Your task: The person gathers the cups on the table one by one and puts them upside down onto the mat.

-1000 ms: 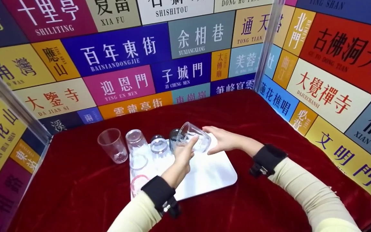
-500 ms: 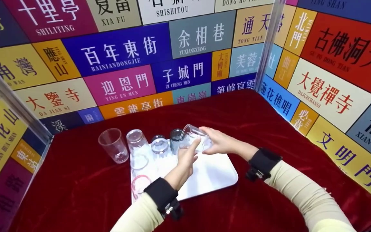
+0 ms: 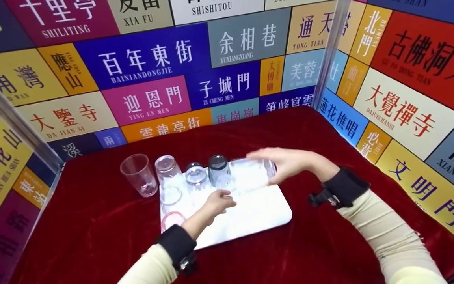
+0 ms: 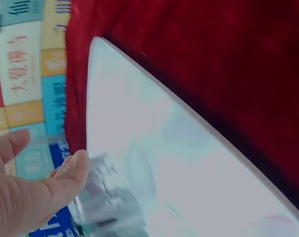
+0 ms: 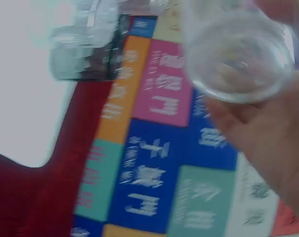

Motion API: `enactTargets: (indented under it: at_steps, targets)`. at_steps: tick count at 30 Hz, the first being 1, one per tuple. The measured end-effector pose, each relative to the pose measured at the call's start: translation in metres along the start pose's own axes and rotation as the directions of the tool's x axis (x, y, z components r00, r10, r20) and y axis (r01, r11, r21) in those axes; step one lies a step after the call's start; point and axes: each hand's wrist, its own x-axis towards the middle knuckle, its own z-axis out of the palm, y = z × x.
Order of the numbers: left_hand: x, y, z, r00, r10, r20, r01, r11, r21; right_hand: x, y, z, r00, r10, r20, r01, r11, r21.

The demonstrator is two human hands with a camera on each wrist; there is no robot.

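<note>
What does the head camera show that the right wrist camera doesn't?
Only the head view shows the left hand over the white tray, the lone plastic cup on the red cloth, and both sleeves. Only the right wrist view looks into the held clear glass up close. Both show the right hand gripping that glass, the grey glass and the sign wall.

Tray (image 3: 258, 213) on the table (image 3: 329, 244), cups in a row (image 3: 195, 173) along the tray's back edge, one cup (image 3: 139, 174) off the tray's left side, two hands over the tray
</note>
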Motion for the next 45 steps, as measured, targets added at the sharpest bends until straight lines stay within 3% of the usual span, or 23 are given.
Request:
enactTargets:
  at_steps: [4, 8, 12, 17, 22, 26, 29, 31, 40, 45]
  targets:
    - [0.0, -0.004, -0.014, 0.999, 0.028, -0.042, -0.026, 0.998, 0.052, 0.009, -0.02, 0.016, 0.977, 0.009, 0.213, 0.026, 0.986, -0.162]
    - [-0.001, -0.003, -0.023, 0.996, 0.018, -0.092, -0.003, 0.989, 0.151, 0.026, -0.034, 0.049, 0.952, 0.042, 0.304, 0.06, 0.946, -0.318]
    - [-0.002, 0.001, -0.031, 0.99, 0.049, -0.13, -0.01, 0.958, 0.287, 0.045, -0.045, 0.076, 0.959, 0.035, 0.281, 0.103, 0.88, -0.464]
    - [-0.001, 0.002, -0.039, 0.981, 0.121, -0.153, -0.054, 0.923, 0.381, 0.065, -0.058, 0.096, 0.963, 0.106, 0.247, 0.083, 0.758, -0.647]
    - [-0.003, -0.004, -0.044, 0.983, 0.111, -0.143, -0.05, 0.927, 0.371, 0.075, -0.063, 0.11, 0.955, 0.181, 0.233, 0.061, 0.65, -0.758]
    - [-0.005, -0.007, -0.047, 0.987, 0.09, -0.13, -0.04, 0.938, 0.343, 0.077, -0.06, 0.119, 0.959, 0.177, 0.22, 0.069, 0.609, -0.79]
    - [-0.006, -0.008, -0.049, 0.988, 0.085, -0.127, -0.039, 0.944, 0.328, 0.077, -0.056, 0.121, 0.962, 0.174, 0.209, 0.056, 0.626, -0.778]
    - [-0.007, -0.008, -0.051, 0.988, 0.081, -0.13, -0.035, 0.946, 0.322, 0.078, -0.054, 0.121, 0.964, 0.171, 0.204, 0.043, 0.655, -0.754]
    - [-0.011, -0.005, -0.061, 0.998, -0.025, -0.049, 0.04, 0.946, 0.321, 0.077, -0.04, 0.114, 0.963, 0.163, 0.216, -0.011, 0.821, -0.571]
    - [-0.015, -0.003, -0.069, 0.998, -0.066, 0.004, 0.061, 0.949, 0.31, 0.068, -0.026, 0.103, 0.981, 0.131, 0.144, -0.076, 0.938, -0.337]
